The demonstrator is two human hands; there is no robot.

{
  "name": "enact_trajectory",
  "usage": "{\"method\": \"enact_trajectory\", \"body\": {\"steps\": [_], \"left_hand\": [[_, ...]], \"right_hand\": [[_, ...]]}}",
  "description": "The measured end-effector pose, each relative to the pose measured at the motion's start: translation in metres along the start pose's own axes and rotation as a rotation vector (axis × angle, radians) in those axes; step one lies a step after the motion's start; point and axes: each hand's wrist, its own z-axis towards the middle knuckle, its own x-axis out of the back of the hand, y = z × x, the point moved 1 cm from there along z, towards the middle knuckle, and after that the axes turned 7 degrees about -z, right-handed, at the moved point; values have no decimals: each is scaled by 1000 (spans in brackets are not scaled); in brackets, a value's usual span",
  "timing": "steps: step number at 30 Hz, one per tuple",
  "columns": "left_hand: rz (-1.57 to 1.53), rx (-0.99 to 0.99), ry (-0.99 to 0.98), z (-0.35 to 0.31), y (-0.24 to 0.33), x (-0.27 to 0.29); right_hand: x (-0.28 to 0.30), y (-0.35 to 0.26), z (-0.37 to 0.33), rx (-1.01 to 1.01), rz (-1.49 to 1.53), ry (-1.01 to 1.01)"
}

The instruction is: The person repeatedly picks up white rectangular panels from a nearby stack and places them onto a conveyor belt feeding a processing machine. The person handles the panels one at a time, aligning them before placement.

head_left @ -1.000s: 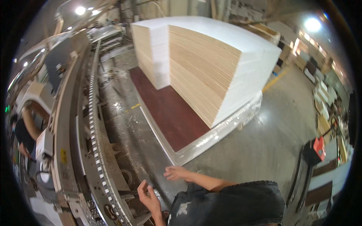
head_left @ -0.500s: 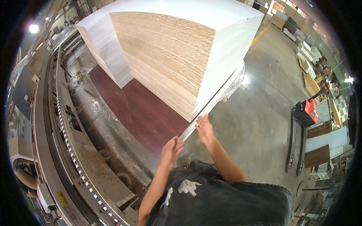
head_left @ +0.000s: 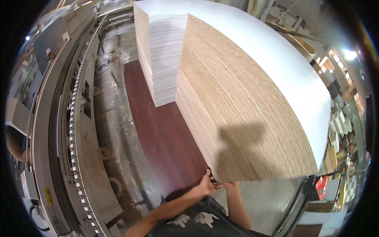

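Touching the board stack (head_left: 233,98), unlike earlier: left hand (head_left: 208,185), perhaps right hand (head_left: 231,185).

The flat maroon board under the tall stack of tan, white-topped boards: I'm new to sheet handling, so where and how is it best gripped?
Probably two-handed, midway along its long left edge, coming from the person's left: that strip of the flat maroon board lies bare, while the tall stack of tan, white-topped boards covers its right side.

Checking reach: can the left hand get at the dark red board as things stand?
Probably yes: the left hand is at the near bottom corner of the panel stack, beside the dark red board, with nothing visible between.
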Motion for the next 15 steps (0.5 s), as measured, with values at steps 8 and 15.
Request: {"method": "enact_trajectory", "body": {"steps": [8,15], "left_hand": [[-376,64,239,-28,20,-43],[-460,-69,91,-23,6,-4]], "right_hand": [[-1,6,-1,-48,-106,137],[1,20,-19,-59,-141,168]]}}
